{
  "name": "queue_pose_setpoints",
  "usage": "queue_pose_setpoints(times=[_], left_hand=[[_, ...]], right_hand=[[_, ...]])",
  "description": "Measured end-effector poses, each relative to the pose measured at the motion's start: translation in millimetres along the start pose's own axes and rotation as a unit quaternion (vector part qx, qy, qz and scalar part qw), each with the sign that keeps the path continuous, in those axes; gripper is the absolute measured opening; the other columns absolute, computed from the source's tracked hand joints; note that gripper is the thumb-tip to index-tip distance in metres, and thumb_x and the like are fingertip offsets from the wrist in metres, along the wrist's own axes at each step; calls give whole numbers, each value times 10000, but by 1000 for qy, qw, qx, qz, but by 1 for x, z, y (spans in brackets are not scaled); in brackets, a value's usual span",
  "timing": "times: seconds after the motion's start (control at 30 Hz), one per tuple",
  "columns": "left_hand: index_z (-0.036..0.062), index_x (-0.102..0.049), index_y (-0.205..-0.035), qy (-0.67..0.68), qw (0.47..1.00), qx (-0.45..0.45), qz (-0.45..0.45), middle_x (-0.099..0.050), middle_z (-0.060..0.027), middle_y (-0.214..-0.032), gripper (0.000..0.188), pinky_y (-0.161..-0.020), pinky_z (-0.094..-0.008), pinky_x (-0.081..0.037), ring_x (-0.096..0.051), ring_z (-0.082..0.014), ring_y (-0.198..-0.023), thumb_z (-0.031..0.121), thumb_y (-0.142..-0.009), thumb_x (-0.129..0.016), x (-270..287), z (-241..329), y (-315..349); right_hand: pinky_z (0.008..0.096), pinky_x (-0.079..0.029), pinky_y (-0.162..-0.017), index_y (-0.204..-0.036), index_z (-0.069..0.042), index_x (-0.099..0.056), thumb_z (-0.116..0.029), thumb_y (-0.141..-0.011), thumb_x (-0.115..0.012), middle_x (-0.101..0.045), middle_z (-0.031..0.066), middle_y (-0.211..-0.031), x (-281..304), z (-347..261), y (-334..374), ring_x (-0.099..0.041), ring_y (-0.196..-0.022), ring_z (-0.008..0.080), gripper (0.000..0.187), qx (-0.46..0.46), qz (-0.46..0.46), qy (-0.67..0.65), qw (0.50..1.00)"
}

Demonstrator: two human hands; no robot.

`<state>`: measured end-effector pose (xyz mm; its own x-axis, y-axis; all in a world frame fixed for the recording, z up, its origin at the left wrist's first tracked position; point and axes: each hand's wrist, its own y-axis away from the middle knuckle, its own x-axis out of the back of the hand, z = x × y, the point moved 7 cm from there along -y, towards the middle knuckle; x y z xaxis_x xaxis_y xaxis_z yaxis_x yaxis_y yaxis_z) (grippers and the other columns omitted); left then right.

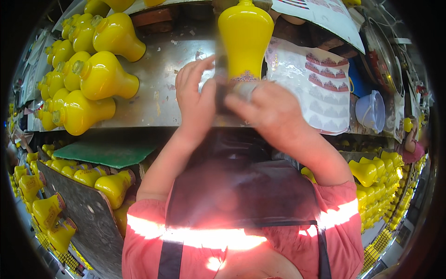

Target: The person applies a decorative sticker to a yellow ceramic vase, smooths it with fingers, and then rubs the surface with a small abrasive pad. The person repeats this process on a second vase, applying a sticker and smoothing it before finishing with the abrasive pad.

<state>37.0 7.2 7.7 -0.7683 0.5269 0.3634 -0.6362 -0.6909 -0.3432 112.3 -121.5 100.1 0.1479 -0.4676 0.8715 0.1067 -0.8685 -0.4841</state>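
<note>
A glossy yellow vase (246,39) lies in front of me, its neck pointing away and its wide end toward me. A patterned decal band (247,75) runs round the near end of its yellow surface. My right hand (274,104) is at that near end, blurred by motion, its fingers closed on a small greyish piece (245,89) whose kind I cannot make out. To the left of the vase, my left hand (195,88) is raised with thumb and fingers apart, holding nothing visible. A dark blurred shape between the hands hides part of the vase's near end.
Several yellow vases (109,76) lie stacked on the metal table (160,69) at left. A decal sheet (304,97) lies right of the vase, beside a pale bucket (370,111). Below are a green board (107,148) and more vases (371,172). Another person (411,142) is at far right.
</note>
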Motion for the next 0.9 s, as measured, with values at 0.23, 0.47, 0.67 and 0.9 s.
queue_pose_setpoints(times=[0.23, 0.47, 0.67, 0.9], left_hand=[[-15, -569, -1413, -192, 972, -133, -40, -634, -178, -1362, 551, -1197, -538, -235, -546, -361, -1328, 96, -878, -638, -18, 34, 44], [-107, -422, -1503, -188, 972, -137, -45, -565, -254, -1454, 708, -1204, -557, -214, -509, -401, -1396, 121, -879, -668, -34, 23, 54], [-93, -413, -1513, -172, 977, -120, -28, -559, -253, -1463, 726, -1204, -562, -210, -486, -410, -1416, 141, -876, -673, -38, 19, 56], [-59, -434, -1517, -175, 979, -106, -22, -556, -228, -1480, 712, -1213, -552, -206, -459, -395, -1443, 126, -866, -657, -29, 22, 53]], right_hand=[[499, -536, -716, -1309, -88, -629, -117, -969, -558, -733, 182, -951, -8, 45, 40, -684, -825, 408, 349, -362, 19, -229, 904], [579, -521, -745, -1614, 14, -120, -93, -917, -532, -667, 348, -885, -67, 19, 91, -645, -808, 549, 817, -458, -122, -260, 841], [397, -541, -772, -1641, 25, -106, -22, -868, -490, -677, 199, -921, -65, 32, 74, -641, -787, 324, 864, -323, 10, -254, 912], [247, -515, -730, -1655, 9, -157, 12, -832, -459, -658, 102, -957, -63, 37, 97, -592, -765, 129, 877, -470, 18, -442, 764]])
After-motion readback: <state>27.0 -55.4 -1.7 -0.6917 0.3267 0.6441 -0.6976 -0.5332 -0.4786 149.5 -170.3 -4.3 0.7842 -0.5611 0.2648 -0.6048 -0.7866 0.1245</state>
